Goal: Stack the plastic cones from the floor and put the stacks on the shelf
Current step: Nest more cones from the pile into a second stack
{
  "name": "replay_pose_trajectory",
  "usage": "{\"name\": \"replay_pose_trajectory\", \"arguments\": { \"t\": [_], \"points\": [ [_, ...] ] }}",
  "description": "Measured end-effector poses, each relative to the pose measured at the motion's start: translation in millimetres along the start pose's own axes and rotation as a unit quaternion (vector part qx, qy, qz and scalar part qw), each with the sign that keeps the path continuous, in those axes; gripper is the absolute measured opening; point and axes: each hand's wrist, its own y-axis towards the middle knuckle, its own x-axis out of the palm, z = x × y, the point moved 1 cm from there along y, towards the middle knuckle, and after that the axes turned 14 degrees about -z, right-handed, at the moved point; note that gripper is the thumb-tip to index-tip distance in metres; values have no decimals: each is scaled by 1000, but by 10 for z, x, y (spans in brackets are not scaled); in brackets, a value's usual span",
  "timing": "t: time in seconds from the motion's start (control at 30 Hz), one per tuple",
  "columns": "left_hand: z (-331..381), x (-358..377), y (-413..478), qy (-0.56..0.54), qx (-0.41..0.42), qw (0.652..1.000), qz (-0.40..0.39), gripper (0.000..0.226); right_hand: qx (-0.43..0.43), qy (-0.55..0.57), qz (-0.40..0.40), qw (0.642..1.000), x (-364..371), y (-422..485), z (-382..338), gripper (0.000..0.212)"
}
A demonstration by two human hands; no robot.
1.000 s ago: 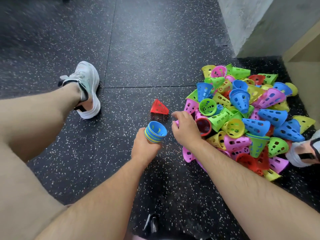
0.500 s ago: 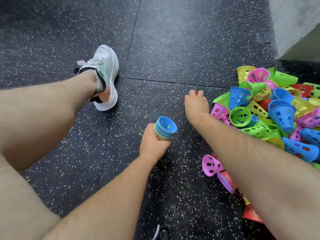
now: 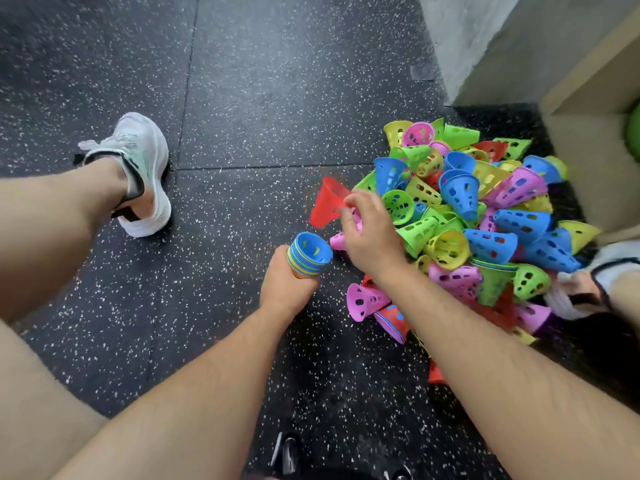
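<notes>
I hold the stack (image 3: 308, 253) mouth-up in my left grip (image 3: 285, 289), apparently ready for the red cone (image 3: 325, 204) pinched by its rim in my right grip (image 3: 372, 237) just beyond, the loose pile (image 3: 491, 233) to the right of both.

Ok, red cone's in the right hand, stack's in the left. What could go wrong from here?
1. The right hand pinches the red cone by one edge only, and the cone is tilted and blurred; it may slip or seat crooked on the stack that the left hand grips.
2. The right forearm crosses low over the loose pile, so drawing it back may scatter cones over the floor.
</notes>
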Motion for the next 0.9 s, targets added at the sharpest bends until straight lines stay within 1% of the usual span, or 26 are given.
{"name": "replay_pose_trajectory", "arguments": {
  "t": [0.13, 0.27, 0.33, 0.43, 0.5, 0.57, 0.67, 0.77, 0.83, 0.9],
  "points": [
    [80, 167, -123, 24, 27, 999, -29, 49, 15, 0, -13, 1000, -26, -420, 78, 12],
    [55, 230, -224, 43, 31, 998, -43, 53, 21, 20, -42, 999, 22, -747, 102, 13],
    [68, 234, -282, 44, 30, 998, -44, 53, 23, 27, -63, 997, 61, -877, 99, 18],
    [119, 229, -370, 28, 34, 998, -54, 55, 16, 16, -124, 992, 92, -998, 125, 30],
    [126, 214, -410, 33, 33, 997, -63, 54, -10, -16, -167, 986, 70, -1051, 136, 35],
    [103, 200, -442, 37, 30, 996, -75, 51, -14, -39, -199, 979, 18, -1090, 139, 40],
    [31, 178, -442, 65, 22, 994, -89, 54, 2, -75, -198, 977, -57, -1132, 156, 35],
    [-19, 159, -450, 95, 27, 990, -103, 52, 6, -159, -192, 969, -87, -1186, 213, 32],
    [-50, 147, -469, 97, 27, 989, -111, 52, 14, -225, -224, 948, -82, -1245, 248, 34],
    [-72, 136, -498, 102, 23, 988, -118, 50, 22, -287, -280, 916, -45, -1307, 255, 38]
  ]
}}
